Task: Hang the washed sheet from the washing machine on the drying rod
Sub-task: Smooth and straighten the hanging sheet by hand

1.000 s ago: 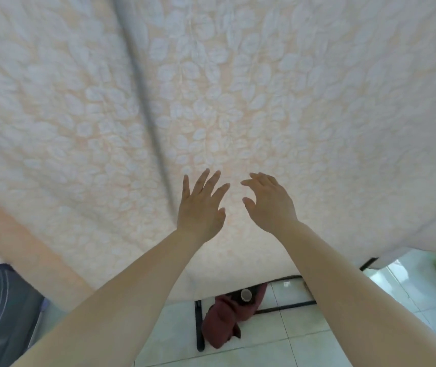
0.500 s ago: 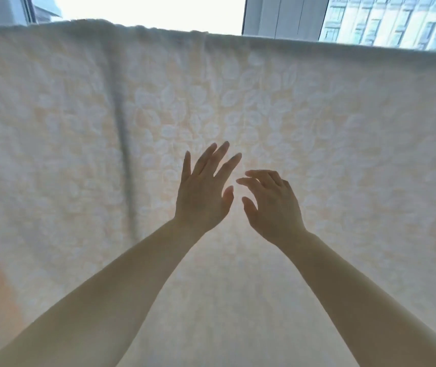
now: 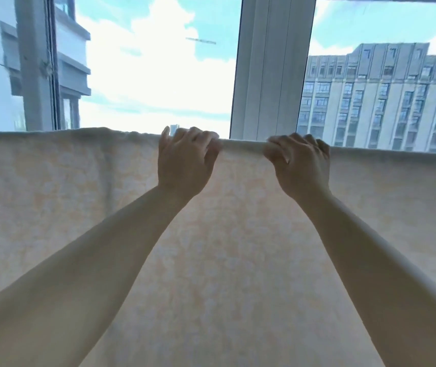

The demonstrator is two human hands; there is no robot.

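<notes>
Both my hands have risen from mid-cloth to the top edge of the sheet since a moment ago, and my view has tipped up so the window now fills the upper half; my left hand curls its fingers over the top fold, gripping the cloth there; my right hand does the same just beside it, fingers hooked over the edge and thumb pressed on the near face; so each grip is closed on the sheet; the sheet hangs draped over the drying rod, which is hidden under the fold; its long axis runs level from left to right, its face falling straight down toward me; the cloth is pale cream-peach with a faint mottled leaf texture, thin enough for daylight to glow through; behind it stands a white window frame, with a grey many-windowed building beyond on the right.
</notes>
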